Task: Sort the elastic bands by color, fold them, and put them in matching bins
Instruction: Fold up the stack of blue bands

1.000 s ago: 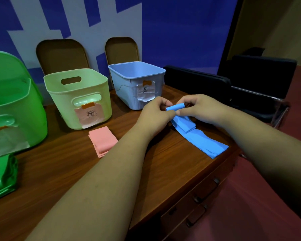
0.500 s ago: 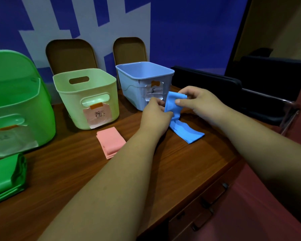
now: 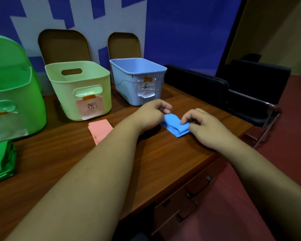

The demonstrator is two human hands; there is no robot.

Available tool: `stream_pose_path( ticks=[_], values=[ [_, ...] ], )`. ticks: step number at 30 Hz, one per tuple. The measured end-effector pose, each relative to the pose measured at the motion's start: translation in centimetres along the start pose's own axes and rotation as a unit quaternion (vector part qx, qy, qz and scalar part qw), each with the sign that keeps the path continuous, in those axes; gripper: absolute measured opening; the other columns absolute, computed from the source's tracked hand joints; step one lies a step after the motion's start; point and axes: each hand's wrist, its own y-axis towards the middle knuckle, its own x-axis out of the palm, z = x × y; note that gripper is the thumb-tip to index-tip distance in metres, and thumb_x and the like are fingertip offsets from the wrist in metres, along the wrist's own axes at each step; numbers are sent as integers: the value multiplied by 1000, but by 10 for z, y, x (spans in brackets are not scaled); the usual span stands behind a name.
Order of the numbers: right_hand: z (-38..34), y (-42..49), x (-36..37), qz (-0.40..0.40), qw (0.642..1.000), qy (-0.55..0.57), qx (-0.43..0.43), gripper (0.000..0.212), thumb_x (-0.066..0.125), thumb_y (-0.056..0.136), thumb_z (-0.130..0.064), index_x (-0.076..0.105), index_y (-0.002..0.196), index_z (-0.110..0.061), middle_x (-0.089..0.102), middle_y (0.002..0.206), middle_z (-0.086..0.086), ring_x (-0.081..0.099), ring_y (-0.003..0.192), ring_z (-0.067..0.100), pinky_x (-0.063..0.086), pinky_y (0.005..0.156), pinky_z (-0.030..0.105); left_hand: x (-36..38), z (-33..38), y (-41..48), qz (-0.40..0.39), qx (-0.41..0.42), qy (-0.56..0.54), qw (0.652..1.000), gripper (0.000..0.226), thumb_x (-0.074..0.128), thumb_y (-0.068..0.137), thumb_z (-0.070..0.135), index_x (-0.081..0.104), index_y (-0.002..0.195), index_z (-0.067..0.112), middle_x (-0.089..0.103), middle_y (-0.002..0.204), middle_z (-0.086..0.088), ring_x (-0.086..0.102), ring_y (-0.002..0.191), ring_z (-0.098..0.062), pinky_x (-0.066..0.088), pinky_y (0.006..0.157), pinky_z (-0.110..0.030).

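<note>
The blue elastic band (image 3: 175, 125) lies flat on the wooden desk (image 3: 146, 164) as a short folded packet, just in front of the blue bin (image 3: 137, 80) and between the two hands. Its long axis runs diagonally, from the far left end beside the left hand (image 3: 152, 113) to the near right end under the right hand (image 3: 204, 126).

The right hand's curled index finger and thumb pinch the band's right end. The left hand's fingers are curled over the left end, but the hand hides that end, so I cannot tell whether it grips the band or only touches it.

The left forearm covers one corner of the folded pink elastic band (image 3: 99, 130), which lies in front of the pale green bin (image 3: 80, 89). The green bin (image 3: 12, 94) and the green elastic bands (image 3: 0, 162) are cut off by the left edge. The writing on the bins' labels is too small to read.

Half a second ago both hands held the band's upper part raised, with a tail trailing on the desk. Now the tail is folded in and the whole band is lying down.
</note>
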Motion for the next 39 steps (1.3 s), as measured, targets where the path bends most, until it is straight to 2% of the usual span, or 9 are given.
stream_pose_path(
  ticks=[3,6,10,12,14,18,24,34,39],
  values=[
    [0,-2,5,20,1000,0,10,34,55,92,-4,71,90,-34,59,105,-7,57,96,10,40,77,27,2,4,-3,11,-5,2,1000,55,46,84,-11,72,119,23,72,114,2,68,110,-17,59,92,-32],
    [-1,-2,7,42,999,5,-2,28,55,97,-14,72,86,-34,61,102,-9,58,97,9,42,79,29,5,6,-6,26,-9,-4,1000,54,41,85,-10,73,115,22,73,110,3,67,102,-15,51,80,-25],
    [1,0,11,59,998,-30,-18,20,62,102,-43,71,87,-33,61,97,-8,60,93,7,48,80,29,7,8,-8,33,-23,-26,999,39,52,78,11,76,105,27,75,109,2,66,106,-19,53,90,-32],
    [1,-1,12,53,996,-59,-31,14,66,100,-42,68,88,-35,59,95,-9,59,90,6,49,79,29,8,11,-9,41,-36,-43,998,29,60,82,18,76,105,28,76,110,2,66,106,-21,51,90,-33],
    [0,-3,11,47,996,-73,-35,11,66,98,-40,66,87,-36,58,94,-8,58,88,6,50,78,31,10,14,-13,31,-37,-12,999,29,61,93,16,71,118,25,72,119,-2,63,103,-18,49,85,-29],
    [-8,-6,8,46,994,-88,-42,8,65,92,-44,63,86,-39,58,93,-7,60,90,8,54,83,38,9,15,-39,30,-29,120,992,58,62,96,16,50,152,13,56,151,-7,56,133,-21,42,111,-29],
    [-20,-12,8,57,990,-123,-32,8,63,100,-36,67,95,-40,59,96,-10,60,92,8,54,84,37,7,3,-80,75,41,196,977,52,59,94,16,57,146,22,61,147,1,58,134,-19,44,112,-32],
    [-16,-10,12,69,992,-107,3,15,59,104,-38,74,105,-40,63,103,-13,61,98,6,52,84,30,4,1,-77,77,60,166,981,52,58,95,11,58,143,31,65,139,3,60,128,-16,48,108,-34],
    [-17,-11,12,72,993,-96,11,16,59,105,-36,75,104,-37,64,105,-12,62,98,6,51,84,29,4,1,-76,67,63,195,977,46,58,97,14,64,140,31,58,141,2,59,125,-17,46,108,-32]
  ],
)
